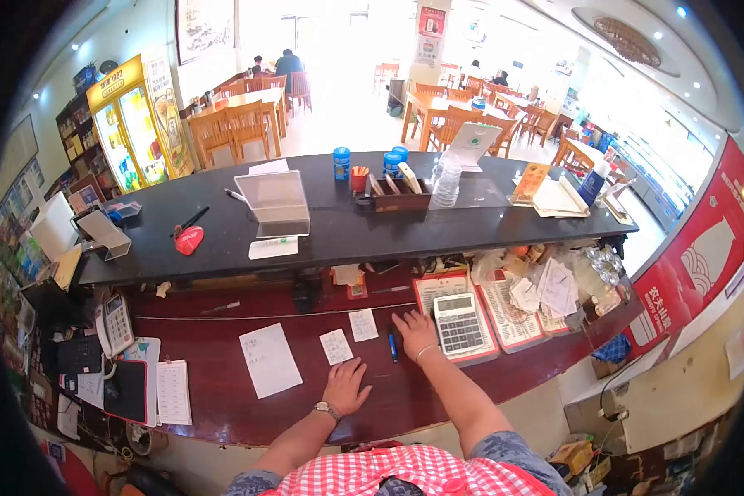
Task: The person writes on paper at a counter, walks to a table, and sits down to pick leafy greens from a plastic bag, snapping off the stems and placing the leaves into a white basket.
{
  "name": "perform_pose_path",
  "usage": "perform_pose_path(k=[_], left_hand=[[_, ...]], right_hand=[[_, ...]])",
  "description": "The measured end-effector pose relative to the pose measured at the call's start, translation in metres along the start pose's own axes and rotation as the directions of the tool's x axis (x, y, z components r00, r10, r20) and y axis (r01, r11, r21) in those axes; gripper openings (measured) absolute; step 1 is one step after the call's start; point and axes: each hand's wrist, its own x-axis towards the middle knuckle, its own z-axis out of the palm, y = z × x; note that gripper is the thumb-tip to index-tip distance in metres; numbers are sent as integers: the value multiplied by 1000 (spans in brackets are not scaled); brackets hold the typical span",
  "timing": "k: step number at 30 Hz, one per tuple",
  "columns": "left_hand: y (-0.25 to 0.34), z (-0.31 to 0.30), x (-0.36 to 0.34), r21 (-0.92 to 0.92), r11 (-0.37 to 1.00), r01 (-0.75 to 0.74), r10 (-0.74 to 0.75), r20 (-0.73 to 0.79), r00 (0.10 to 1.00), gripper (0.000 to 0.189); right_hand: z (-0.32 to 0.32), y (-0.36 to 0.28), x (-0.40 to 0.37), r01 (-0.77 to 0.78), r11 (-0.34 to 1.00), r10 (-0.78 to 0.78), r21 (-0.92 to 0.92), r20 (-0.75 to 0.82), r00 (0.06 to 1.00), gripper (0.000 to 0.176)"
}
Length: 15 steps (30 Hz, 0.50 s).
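Observation:
My left hand [347,385] lies flat on the dark red desk [223,331], its fingertips at the lower edge of a small handwritten note [336,346]. A second small note [362,325] sits just up and to the right of it. My right hand [416,332] rests palm down with fingers spread, between a blue pen [393,347] and a calculator [459,323]. The calculator lies on a red-bordered printed sheet [426,288]. Further left is a larger white paper [271,360] with a few written lines. Neither hand grips anything.
A raised black counter [372,236] runs across the front, with a clear acrylic stand [274,202], blue cans [341,164] and stacked plastic cups [445,182]. A telephone [114,324] is at left. Crumpled slips [557,288] pile at right. Dining tables [260,101] and seated people are beyond.

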Motion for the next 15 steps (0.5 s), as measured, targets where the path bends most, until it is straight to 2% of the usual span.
perform_pose_path(k=[2,5,7,8,10,11,14,15], left_hand=[[4,0,1,18,1000,15,-15,7,1000,56],[6,5,1,62,998,26,-26,4,1000,58],[13,4,3,103,994,42,-41,-10,999,56],[20,6,2,153,980,129,-127,-25,992,56],[29,19,0,121,981,150,-138,-98,986,56],[41,23,2,140,984,110,-96,-105,990,56],[115,49,26,125,992,6,10,-130,992,54],[143,60,38,109,994,-24,39,-143,989,53]], right_hand=[[5,3,-31,69,996,-66,59,-56,996,53],[-22,3,-101,111,966,-80,234,-139,987,51],[-51,19,-156,81,937,-25,339,-167,986,50],[-62,29,-185,66,917,5,393,-177,984,50],[-77,59,-251,-50,895,149,443,-192,970,47],[-81,75,-286,-110,879,224,464,-198,954,45],[-78,123,-400,-362,813,450,456,-98,888,39],[-80,142,-430,-426,751,515,505,-44,856,37]])
